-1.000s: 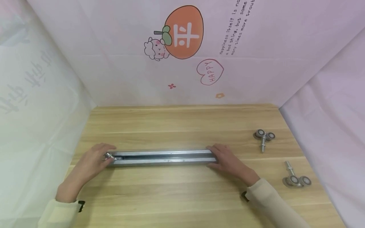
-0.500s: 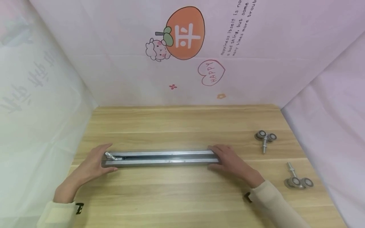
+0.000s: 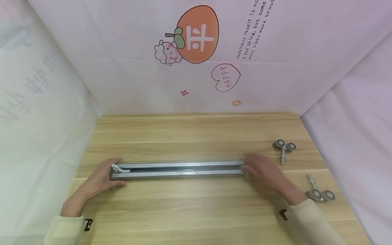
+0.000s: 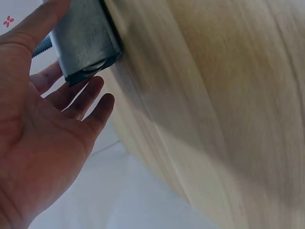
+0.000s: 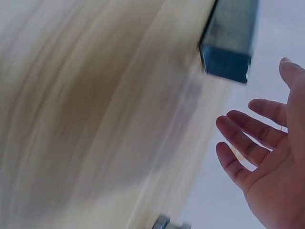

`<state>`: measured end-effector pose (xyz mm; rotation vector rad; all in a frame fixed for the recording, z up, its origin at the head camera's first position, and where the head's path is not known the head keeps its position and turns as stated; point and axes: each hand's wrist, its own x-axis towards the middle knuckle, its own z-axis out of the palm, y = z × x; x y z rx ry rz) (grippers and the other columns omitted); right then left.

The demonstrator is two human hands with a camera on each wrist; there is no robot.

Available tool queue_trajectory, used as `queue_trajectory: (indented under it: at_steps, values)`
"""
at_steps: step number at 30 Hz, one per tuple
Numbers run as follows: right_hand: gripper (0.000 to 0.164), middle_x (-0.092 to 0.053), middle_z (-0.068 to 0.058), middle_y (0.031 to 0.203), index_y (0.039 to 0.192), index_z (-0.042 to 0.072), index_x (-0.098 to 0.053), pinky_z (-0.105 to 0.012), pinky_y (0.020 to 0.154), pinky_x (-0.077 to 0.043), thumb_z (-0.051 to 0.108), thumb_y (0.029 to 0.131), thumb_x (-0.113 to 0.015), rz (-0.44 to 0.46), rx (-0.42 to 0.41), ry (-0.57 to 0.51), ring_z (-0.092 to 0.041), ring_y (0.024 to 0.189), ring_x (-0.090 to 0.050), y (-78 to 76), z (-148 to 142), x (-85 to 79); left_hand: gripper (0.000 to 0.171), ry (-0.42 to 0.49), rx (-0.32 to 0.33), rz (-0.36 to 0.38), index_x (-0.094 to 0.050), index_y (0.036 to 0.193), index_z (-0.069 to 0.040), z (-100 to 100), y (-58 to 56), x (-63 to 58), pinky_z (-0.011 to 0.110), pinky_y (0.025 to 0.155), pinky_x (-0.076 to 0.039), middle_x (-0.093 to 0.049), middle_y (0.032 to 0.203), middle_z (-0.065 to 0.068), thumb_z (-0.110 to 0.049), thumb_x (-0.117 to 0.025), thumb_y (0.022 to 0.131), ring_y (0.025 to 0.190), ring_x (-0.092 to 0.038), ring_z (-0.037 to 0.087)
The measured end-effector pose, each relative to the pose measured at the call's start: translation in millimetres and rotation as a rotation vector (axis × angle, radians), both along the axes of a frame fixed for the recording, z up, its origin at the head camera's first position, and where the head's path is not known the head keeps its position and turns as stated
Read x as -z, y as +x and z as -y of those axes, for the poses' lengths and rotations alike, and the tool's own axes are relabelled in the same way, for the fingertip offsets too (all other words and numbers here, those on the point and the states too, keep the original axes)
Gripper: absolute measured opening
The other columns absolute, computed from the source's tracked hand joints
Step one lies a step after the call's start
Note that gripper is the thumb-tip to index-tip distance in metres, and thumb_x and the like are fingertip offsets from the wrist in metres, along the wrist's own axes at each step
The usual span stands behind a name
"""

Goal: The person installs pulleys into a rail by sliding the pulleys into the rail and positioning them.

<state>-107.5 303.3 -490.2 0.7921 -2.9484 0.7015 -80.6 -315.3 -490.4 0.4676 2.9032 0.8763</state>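
A slotted metal rail (image 3: 199,172) lies crosswise on the wooden table, slot facing up. Out of its left end sticks a threaded bolt (image 3: 116,167); the part it joins sits mostly hidden inside the slot. My left hand (image 3: 98,178) holds that end, thumb along the near side and fingers at the far side. In the left wrist view the thumb lies against the rail (image 4: 86,33), the other fingers loosely bent past its end. Beside the opposite end, my right hand (image 3: 267,173) has its fingers spread; the right wrist view shows it apart from the hollow rail end (image 5: 226,62).
Two roller trolleys with threaded bolts lie at the right of the table (image 3: 183,211): one farther back (image 3: 283,149), one nearer (image 3: 320,194), close to my right forearm. Printed white sheets (image 3: 137,85) wall in the back and both sides.
My right hand has let go of the rail's right end and moved off to the right, uncovering it. My left hand has shifted from around the bolt to the rail's sides.
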Motion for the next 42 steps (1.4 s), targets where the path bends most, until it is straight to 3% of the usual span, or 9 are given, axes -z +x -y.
queue_trajectory:
  at_steps: [3,13,20,30,36,42]
  values:
    - [0.038,-0.063,-0.021,0.141,0.138,0.004,-0.065,-0.067,0.106,-0.049,0.022,0.105,-0.066,-0.021,0.035,0.027,-0.044,0.127,-0.061,3.3,-14,-4.3,0.088,0.014,0.009,-0.021,-0.056,0.134,0.015,-1,-0.8,3.7,0.072,0.107,-0.042,-0.061,0.130,0.039,-0.018,-0.101,0.066,0.122,-0.057,0.059]
    - [0.048,-0.069,-0.030,0.126,0.136,-0.006,-0.062,-0.065,0.084,-0.059,0.025,0.101,-0.073,-0.041,0.199,0.130,-0.048,0.102,-0.071,9.9,-65,-22.1,0.070,0.048,-0.006,-0.029,-0.062,0.125,0.012,-2,-2.0,6.7,0.068,0.099,-0.051,-0.068,0.119,0.033,-0.009,-0.098,0.069,0.110,-0.066,0.051]
    - [0.047,-0.066,-0.036,0.125,0.129,-0.009,-0.064,-0.067,0.082,-0.057,0.024,0.099,-0.075,-0.027,0.270,0.190,-0.052,0.098,-0.069,12.3,-99,-26.6,0.067,0.048,-0.030,-0.002,-0.063,0.125,0.010,-3,-2.9,5.6,0.066,0.098,-0.052,-0.068,0.119,0.031,-0.009,-0.097,0.070,0.109,-0.067,0.049]
    - [0.054,-0.062,-0.043,0.120,0.133,-0.016,-0.058,-0.067,0.077,-0.058,0.022,0.098,-0.073,0.086,0.321,0.282,-0.051,0.091,-0.070,17.8,-145,-17.1,0.066,0.043,-0.035,-0.009,-0.067,0.119,0.008,-2,-5.1,3.9,0.065,0.093,-0.055,-0.071,0.112,0.028,-0.013,-0.100,0.066,0.102,-0.069,0.047]
    - [0.047,-0.063,-0.045,0.116,0.125,-0.020,-0.060,-0.070,0.082,-0.055,0.016,0.097,-0.071,0.140,0.328,0.278,-0.058,0.097,-0.065,19.8,-163,-11.7,0.065,0.036,-0.041,-0.001,-0.068,0.119,0.007,-3,-4.4,3.7,0.065,0.095,-0.054,-0.072,0.113,0.028,-0.013,-0.100,0.066,0.105,-0.069,0.047]
    - [0.054,-0.062,-0.045,0.112,0.126,-0.023,-0.056,-0.071,0.083,-0.053,0.018,0.096,-0.073,0.242,0.352,0.327,-0.061,0.101,-0.061,19.8,-177,-9.4,0.067,0.028,-0.046,0.007,-0.067,0.119,0.008,-2,-5.9,4.3,0.065,0.093,-0.054,-0.071,0.112,0.029,-0.015,-0.101,0.065,0.103,-0.069,0.047]
